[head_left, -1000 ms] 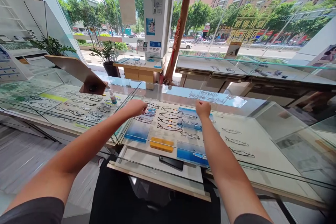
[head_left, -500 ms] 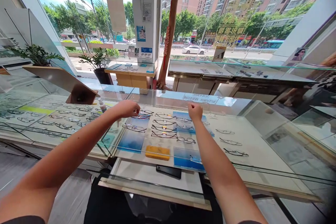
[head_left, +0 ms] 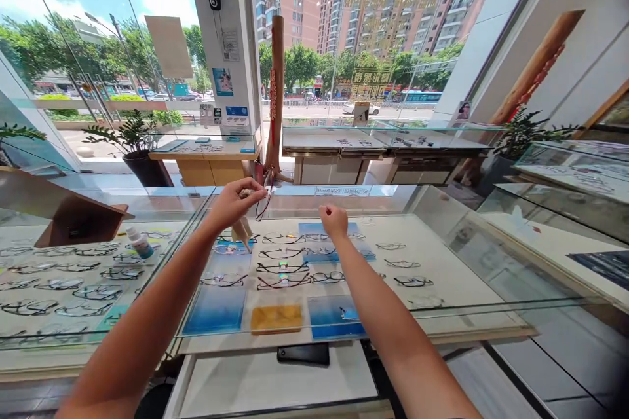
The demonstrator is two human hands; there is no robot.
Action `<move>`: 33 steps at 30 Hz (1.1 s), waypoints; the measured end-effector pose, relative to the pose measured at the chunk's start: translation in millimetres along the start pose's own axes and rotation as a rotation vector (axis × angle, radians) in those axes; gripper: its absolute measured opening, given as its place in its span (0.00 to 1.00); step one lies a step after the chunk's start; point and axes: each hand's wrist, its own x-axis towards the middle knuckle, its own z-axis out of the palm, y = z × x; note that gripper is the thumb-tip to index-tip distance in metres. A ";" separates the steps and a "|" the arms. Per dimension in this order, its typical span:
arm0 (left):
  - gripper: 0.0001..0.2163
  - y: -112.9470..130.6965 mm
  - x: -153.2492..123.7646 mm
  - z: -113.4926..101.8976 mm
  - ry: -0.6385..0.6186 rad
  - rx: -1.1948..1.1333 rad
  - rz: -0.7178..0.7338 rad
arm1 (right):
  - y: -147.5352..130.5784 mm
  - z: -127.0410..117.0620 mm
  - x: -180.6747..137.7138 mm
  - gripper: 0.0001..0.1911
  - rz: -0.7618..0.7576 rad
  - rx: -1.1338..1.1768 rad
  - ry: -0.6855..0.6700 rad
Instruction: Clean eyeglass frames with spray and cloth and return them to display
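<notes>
My left hand [head_left: 234, 204] is raised over the glass display case [head_left: 388, 200], its thumb and fingers pinched on a pair of eyeglasses [head_left: 264, 204]. The dark, reddish frame hangs tilted from the fingertips. To the right, my right hand [head_left: 335, 220] is curled into a fist above the case; anything inside it is hidden. Rows of eyeglasses [head_left: 284, 268] lie in the case below both hands, some on blue sheets [head_left: 215, 311]. Nearer to me is a yellow-orange case or cloth [head_left: 276, 319].
A black phone [head_left: 303, 355] lies in the pulled-out drawer [head_left: 236, 383] before me. On the left stand a small white bottle [head_left: 139, 242] and a brown tilted stand [head_left: 81, 216]. Glass panes edge the case. A wooden post [head_left: 277, 91] rises beyond it.
The view has turned rightward, so the room sits further left. My left hand has lifted, and the eyeglasses now show clearly in it. My right hand remains a fist.
</notes>
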 end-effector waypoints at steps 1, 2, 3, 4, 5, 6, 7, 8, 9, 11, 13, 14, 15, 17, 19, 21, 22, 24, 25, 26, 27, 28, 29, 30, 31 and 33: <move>0.18 -5.5 2.5 9.0 0.015 -0.040 -0.012 | -0.1 0.2 0.3 0.20 -0.008 0.001 0.002; 0.19 -11.6 4.6 17.4 0.031 -0.077 -0.024 | -0.4 0.4 0.6 0.20 -0.016 0.002 0.005; 0.19 -18.1 6.4 24.8 0.045 -0.112 -0.038 | -0.9 0.4 0.7 0.20 -0.025 0.003 0.007; 0.19 -24.7 7.5 31.3 0.059 -0.144 -0.054 | -1.5 0.3 0.8 0.20 -0.035 0.005 0.009; 0.20 -31.2 7.9 36.7 0.073 -0.170 -0.069 | -2.4 0.0 0.5 0.21 -0.044 0.008 0.009; 0.20 -37.3 7.4 41.0 0.084 -0.191 -0.084 | -3.6 -0.4 0.1 0.21 -0.054 0.013 0.008; 0.21 -42.6 6.2 44.3 0.093 -0.210 -0.101 | -5.1 -1.0 -0.8 0.21 -0.064 0.019 0.006; 0.21 -46.8 4.1 46.7 0.098 -0.231 -0.119 | -7.1 -1.7 -2.0 0.21 -0.074 0.026 0.004; 0.21 -49.8 1.5 48.3 0.101 -0.257 -0.137 | -9.6 -2.5 -3.6 0.21 -0.085 0.036 0.003; 0.21 -52.1 -4.2 50.3 0.109 -0.310 -0.169 | -17.0 -4.4 -7.8 0.21 -0.112 0.060 0.006; 0.21 -51.0 -8.6 51.6 0.121 -0.336 -0.183 | -28.3 -6.2 -12.7 0.20 -0.151 0.093 0.019; 0.21 -49.9 -10.0 52.2 0.127 -0.327 -0.181 | -35.9 -6.9 -15.3 0.19 -0.174 0.113 0.026; 0.20 -48.7 -10.8 52.7 0.131 -0.307 -0.178 | -44.6 -7.3 -17.8 0.19 -0.200 0.136 0.028; 0.21 -46.4 -11.5 53.6 0.131 -0.260 -0.167 | -65.2 -7.2 -23.1 0.18 -0.257 0.188 0.022; 0.20 -44.2 -11.8 54.4 0.118 -0.241 -0.160 | -86.9 -5.9 -29.0 0.17 -0.307 0.245 0.004; 0.20 -41.9 -12.6 55.7 0.097 -0.256 -0.150 | -104.7 -4.6 -35.9 0.16 -0.341 0.310 -0.026; 0.19 -40.6 -13.3 56.7 0.090 -0.268 -0.146 | -110.7 -4.2 -39.5 0.15 -0.356 0.353 -0.046; 0.18 -37.8 -15.2 59.6 0.086 -0.286 -0.151 | -115.6 -4.6 -46.6 0.13 -0.401 0.444 -0.089; 0.17 -36.2 -16.4 61.4 0.088 -0.291 -0.155 | -115.0 -5.3 -49.6 0.12 -0.424 0.471 -0.106; 0.17 -34.6 -17.6 63.2 0.090 -0.293 -0.158 | -113.0 -6.2 -52.0 0.11 -0.442 0.484 -0.118; 0.16 -32.9 -18.7 65.0 0.089 -0.294 -0.162 | -110.2 -7.3 -53.8 0.11 -0.453 0.484 -0.125; 0.16 -31.3 -19.8 66.6 0.084 -0.295 -0.167 | -107.4 -8.4 -55.0 0.11 -0.456 0.481 -0.133; 0.16 -29.8 -20.8 67.9 0.079 -0.296 -0.172 | -105.0 -9.5 -55.7 0.11 -0.452 0.481 -0.141; 0.17 -28.5 -21.5 68.8 0.075 -0.299 -0.177 | -103.5 -10.6 -56.0 0.11 -0.445 0.485 -0.149; 0.17 -27.3 -22.1 69.5 0.074 -0.302 -0.182 | -103.0 -11.7 -56.0 0.11 -0.436 0.494 -0.158; 0.17 -25.5 -22.7 69.9 0.083 -0.307 -0.183 | -104.7 -13.9 -55.9 0.12 -0.413 0.524 -0.179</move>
